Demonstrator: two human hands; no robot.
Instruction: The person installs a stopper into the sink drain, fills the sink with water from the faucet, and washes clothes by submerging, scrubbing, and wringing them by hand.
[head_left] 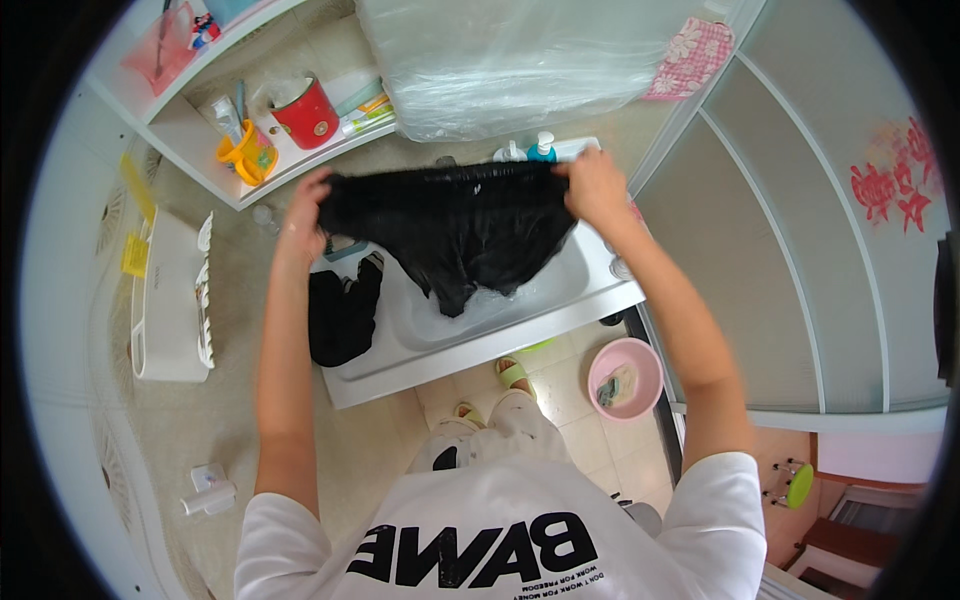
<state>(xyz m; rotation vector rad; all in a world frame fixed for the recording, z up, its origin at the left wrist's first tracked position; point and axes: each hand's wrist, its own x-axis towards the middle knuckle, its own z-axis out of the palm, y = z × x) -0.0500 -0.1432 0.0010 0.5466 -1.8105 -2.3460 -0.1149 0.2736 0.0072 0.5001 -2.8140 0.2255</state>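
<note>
Stretched wide between my two hands hangs a pair of wet black shorts [460, 220], its waistband along the top and its lower parts drooping over the white sink [490, 345]. My left hand [303, 215] is closed on one end of the waistband. The other end is gripped by my right hand [594, 188]. Some water with suds shows in the basin below the hem. On the sink's left ledge lies a bunched black garment [342, 315] with a light striped edge, next to my left forearm. Part of the basin is hidden behind the shorts.
Behind the sink stand a blue pump bottle [542, 148] and a white one. A shelf [215, 185] at the upper left holds a red canister [306, 114] and a yellow cup [246, 155]. A pink basin [626, 378] sits on the floor; frosted panels [745, 250] border the right.
</note>
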